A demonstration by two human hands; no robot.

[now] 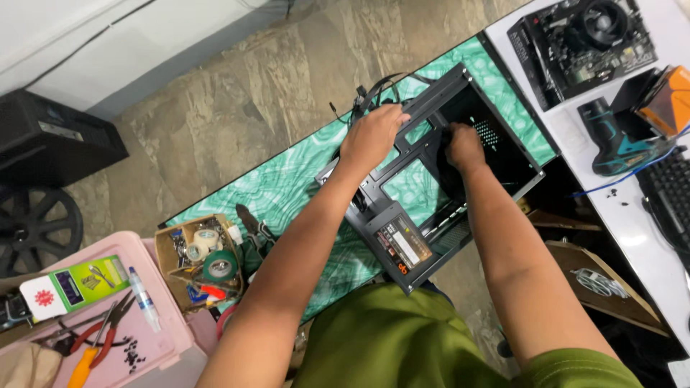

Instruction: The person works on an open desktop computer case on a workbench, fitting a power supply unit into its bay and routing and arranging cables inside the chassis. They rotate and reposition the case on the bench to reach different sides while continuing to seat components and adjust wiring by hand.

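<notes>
The olive-green garment (pixel 402 338) on the person's torso fills the lower edge of the view, and both bare forearms extend from it toward a black computer case (pixel 438 172). The case lies on its side, open face up, on a green marbled table top (pixel 287 187), with a power supply unit (pixel 399 246) seated at its near end. The left hand (pixel 371 134) rests palm down on the far left edge of the case frame, fingers curled over the metal beside a bundle of black cables (pixel 374 90). The right hand (pixel 463 145) reaches inside the case with fingers bent; whether it grips anything cannot be determined. To the left of the case, a cardboard box (pixel 198 259) holds rolls of tape. Further left, a pink tray (pixel 108 316) carries red-handled pliers (pixel 104 334). To the right, a white table (pixel 640 237) supports a motherboard (pixel 582 43), a teal cordless drill (pixel 618 144) and a black keyboard (pixel 668 194).
</notes>
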